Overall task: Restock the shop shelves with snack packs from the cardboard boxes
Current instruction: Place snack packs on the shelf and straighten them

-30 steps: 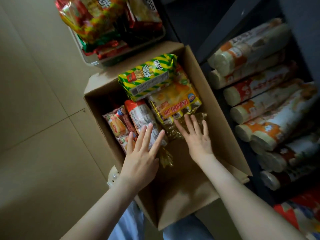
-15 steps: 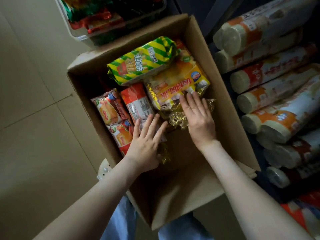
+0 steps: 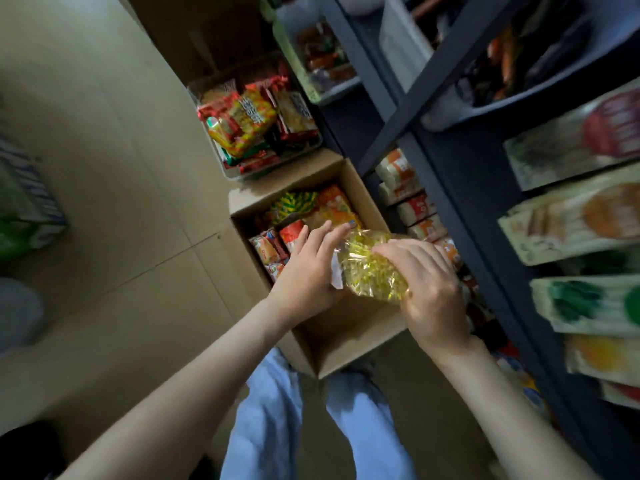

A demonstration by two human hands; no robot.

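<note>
Held clear crinkly bag of yellow snacks (image 3: 372, 271) above open brown cardboard box (image 3: 346, 344): right hand (image 3: 427, 289) fingers wrapped over top, left hand (image 3: 308, 271) fingers extended, steadying white end for carry towards dark metal shelf (image 3: 433, 174).

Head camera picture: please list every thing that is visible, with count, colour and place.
yellow snack pack: one, clear yellow, held above the box by both hands
cardboard box: one, brown, open on the floor, packs still inside
green-striped pack: one, green and yellow, far end of the box
clear bin: one, red and yellow packs inside, beyond the box
shelf frame: one, dark, at right
roll packs: several, white and orange, low shelf
flat boxes: several, pale, blurred, far right
left hand: one, at the pack's left end
right hand: one, over the pack's right side
</note>
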